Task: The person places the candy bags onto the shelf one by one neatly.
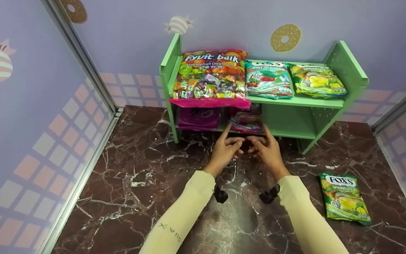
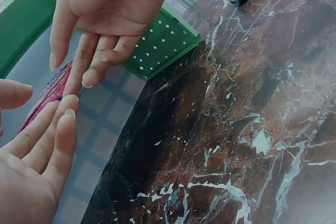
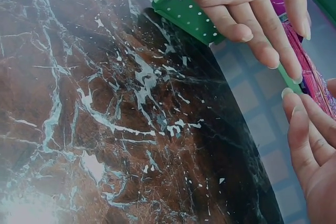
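Observation:
A dark red and pink candy bag (image 1: 247, 121) lies on the lower shelf, its upper part shaded by the shelf above. My left hand (image 1: 224, 151) is at its left front corner, index finger pointing forward. At the opposite corner is my right hand (image 1: 269, 152), held the same way. The other fingers of both hands bend inward below the bag's front edge, their tips close together. In the left wrist view the fingers of the left hand (image 2: 39, 156) look extended near the pink wrapper (image 2: 50, 93). Neither hand visibly grips the bag.
A green two-tier shelf (image 1: 294, 135) stands against the wall. A purple bag (image 1: 199, 118) lies left of the red one. Above are a large fruit chew bag (image 1: 210, 74), a mint bag (image 1: 268, 79) and a yellow-green bag (image 1: 317, 80). Another yellow-green bag (image 1: 344, 197) lies on the floor.

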`<state>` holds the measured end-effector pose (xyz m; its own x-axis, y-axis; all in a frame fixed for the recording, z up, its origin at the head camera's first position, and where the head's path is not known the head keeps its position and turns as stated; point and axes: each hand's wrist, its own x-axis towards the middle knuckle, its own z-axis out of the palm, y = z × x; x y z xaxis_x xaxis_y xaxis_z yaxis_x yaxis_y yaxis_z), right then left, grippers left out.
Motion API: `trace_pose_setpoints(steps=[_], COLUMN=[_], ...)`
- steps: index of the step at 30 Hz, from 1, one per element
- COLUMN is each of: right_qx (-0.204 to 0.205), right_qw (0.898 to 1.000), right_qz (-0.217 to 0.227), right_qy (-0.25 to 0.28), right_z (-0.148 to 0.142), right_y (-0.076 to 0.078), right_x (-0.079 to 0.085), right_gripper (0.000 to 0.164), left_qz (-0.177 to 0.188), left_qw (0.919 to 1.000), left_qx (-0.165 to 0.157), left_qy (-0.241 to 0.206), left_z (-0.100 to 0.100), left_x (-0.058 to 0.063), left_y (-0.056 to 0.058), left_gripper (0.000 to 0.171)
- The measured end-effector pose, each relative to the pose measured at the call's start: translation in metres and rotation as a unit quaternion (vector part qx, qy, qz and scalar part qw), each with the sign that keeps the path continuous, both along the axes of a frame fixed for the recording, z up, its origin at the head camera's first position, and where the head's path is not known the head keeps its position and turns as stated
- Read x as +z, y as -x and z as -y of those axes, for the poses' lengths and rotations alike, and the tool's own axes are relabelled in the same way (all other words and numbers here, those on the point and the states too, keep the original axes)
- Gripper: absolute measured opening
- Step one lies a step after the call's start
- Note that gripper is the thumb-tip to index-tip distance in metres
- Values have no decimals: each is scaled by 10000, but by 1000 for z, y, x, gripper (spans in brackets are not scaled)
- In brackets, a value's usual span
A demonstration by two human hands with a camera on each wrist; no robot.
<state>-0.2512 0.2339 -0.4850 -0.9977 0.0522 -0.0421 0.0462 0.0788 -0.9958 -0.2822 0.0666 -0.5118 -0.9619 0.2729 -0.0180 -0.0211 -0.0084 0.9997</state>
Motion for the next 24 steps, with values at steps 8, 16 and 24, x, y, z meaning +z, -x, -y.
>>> trace_pose_setpoints(steps=[8,16,24], right_qx=[-66,-152,-369], right_qw=[9991,9982,9962], right_qz=[-347,-470,-648], right_qy=[-249,-327,-456], right_z=[-9,-16,-38], right_y=[0,-11,-22], right_x=[-19,-18,-20], right_gripper=[68,62,55], left_qz=[-50,-146,-237], left_qw=[9997,9997,9997], left_qx=[-186,-140,-8], left_qy=[-147,-150,-20], left_z=[0,-3,-11], left_x=[-3,1,-7], left_y=[-2,-10,-16], left_gripper=[64,53,52])
